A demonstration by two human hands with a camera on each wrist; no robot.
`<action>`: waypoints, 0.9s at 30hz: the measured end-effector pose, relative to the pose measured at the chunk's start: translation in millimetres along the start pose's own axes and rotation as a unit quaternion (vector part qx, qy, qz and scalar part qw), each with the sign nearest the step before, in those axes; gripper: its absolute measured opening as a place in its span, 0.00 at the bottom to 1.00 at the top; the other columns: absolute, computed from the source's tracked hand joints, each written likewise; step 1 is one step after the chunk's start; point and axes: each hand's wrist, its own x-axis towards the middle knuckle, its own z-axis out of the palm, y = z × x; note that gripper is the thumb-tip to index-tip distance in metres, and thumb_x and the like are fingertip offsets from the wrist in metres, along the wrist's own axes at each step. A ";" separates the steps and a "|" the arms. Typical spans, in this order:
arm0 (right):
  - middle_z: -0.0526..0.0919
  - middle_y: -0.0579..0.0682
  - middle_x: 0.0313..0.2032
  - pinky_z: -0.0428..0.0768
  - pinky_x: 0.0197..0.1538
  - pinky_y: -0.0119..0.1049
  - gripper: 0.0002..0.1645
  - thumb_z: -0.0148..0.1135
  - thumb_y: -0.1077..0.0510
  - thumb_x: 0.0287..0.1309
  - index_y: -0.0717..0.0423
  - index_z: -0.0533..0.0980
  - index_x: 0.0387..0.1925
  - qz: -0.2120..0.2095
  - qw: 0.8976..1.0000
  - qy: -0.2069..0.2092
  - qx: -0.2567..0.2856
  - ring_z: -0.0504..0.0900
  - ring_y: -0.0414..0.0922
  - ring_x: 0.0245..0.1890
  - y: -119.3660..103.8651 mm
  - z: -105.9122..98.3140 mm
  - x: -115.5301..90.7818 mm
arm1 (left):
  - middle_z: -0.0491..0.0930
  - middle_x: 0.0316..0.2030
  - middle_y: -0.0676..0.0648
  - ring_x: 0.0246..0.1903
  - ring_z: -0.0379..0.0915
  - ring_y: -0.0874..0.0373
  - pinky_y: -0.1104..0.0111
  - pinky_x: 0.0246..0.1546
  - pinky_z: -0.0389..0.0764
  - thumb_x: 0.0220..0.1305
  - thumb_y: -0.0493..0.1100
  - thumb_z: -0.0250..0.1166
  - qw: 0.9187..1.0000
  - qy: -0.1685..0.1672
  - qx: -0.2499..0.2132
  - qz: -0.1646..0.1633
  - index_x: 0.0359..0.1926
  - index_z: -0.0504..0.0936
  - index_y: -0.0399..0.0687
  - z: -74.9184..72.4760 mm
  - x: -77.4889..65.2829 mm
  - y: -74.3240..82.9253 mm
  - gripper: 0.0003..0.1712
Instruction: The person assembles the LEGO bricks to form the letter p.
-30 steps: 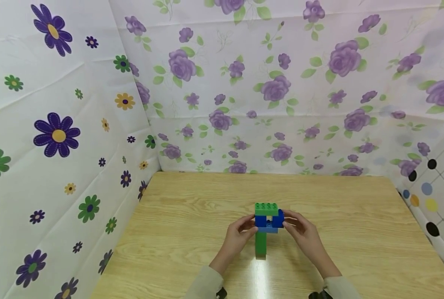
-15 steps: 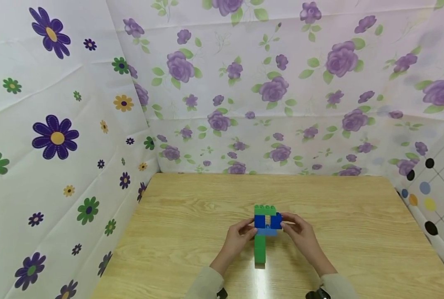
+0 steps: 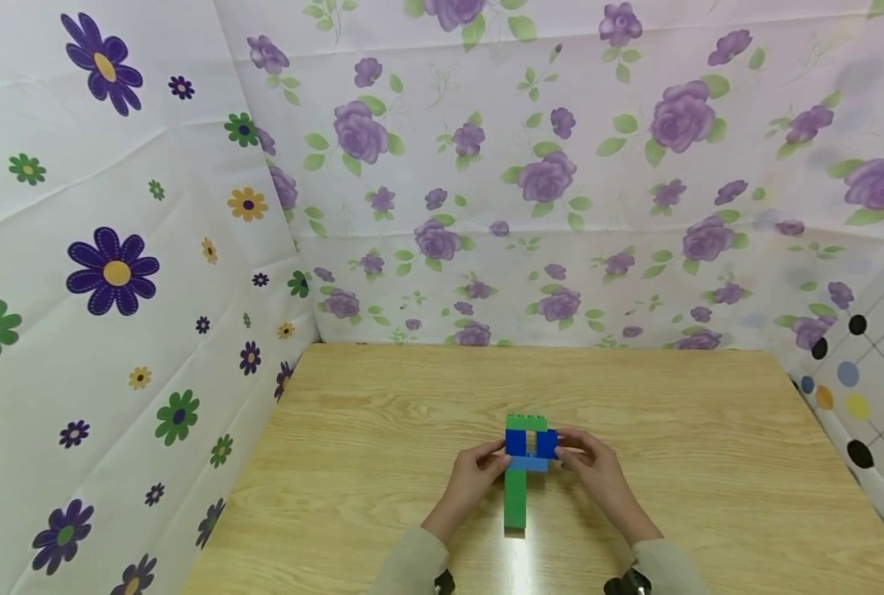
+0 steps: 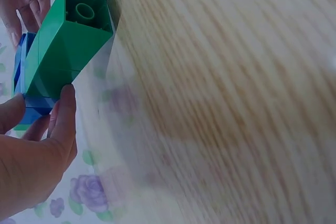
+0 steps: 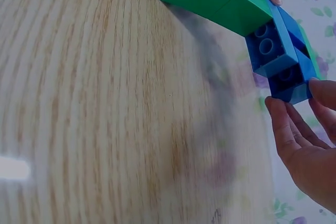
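Note:
Both hands hold one assembly of toy building blocks (image 3: 515,496), shaped like a letter P, over the wooden table. Its stem is green blocks (image 4: 60,51); above sit a light blue block (image 5: 278,40), two dark blue blocks with a gap between them, and a green block (image 3: 526,422) across the top. My left hand (image 3: 473,479) grips the left side near the light blue block, thumb in front and fingers behind. The right-hand dark blue block (image 5: 294,85) is pinched between the thumb and fingers of my right hand (image 3: 596,469). Hollow undersides show in both wrist views.
The wooden table (image 3: 382,397) extends around the hands on all sides. Behind it hangs a cloth with purple roses (image 3: 442,240). A cloth with daisies (image 3: 115,273) closes the left, and a dotted one (image 3: 858,405) the right.
The block assembly has tilted so its front faces the head camera more, its top studs now barely showing. It has shifted slightly down and left in view, both hands still holding it.

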 end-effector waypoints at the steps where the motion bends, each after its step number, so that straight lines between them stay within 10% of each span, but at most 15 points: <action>1: 0.76 0.57 0.56 0.82 0.51 0.42 0.22 0.60 0.56 0.66 0.52 0.73 0.60 0.004 1.000 -0.001 -0.002 0.79 0.52 0.52 0.7 0.4 0.8 | 0.83 0.38 0.42 0.37 0.80 0.55 0.69 0.35 0.84 0.65 0.38 0.64 1.000 0.003 0.005 -0.001 0.56 0.79 0.34 0.9 3.1 -6.7 0.20; 27: 0.78 0.58 0.54 0.82 0.50 0.39 0.25 0.61 0.64 0.64 0.58 0.72 0.62 0.030 0.999 -0.025 -0.033 0.79 0.52 0.52 17.4 3.3 20.1 | 0.82 0.33 0.43 0.33 0.77 0.59 0.74 0.31 0.81 0.64 0.35 0.65 0.996 0.013 0.085 0.011 0.47 0.82 0.27 7.0 20.6 -20.6 0.15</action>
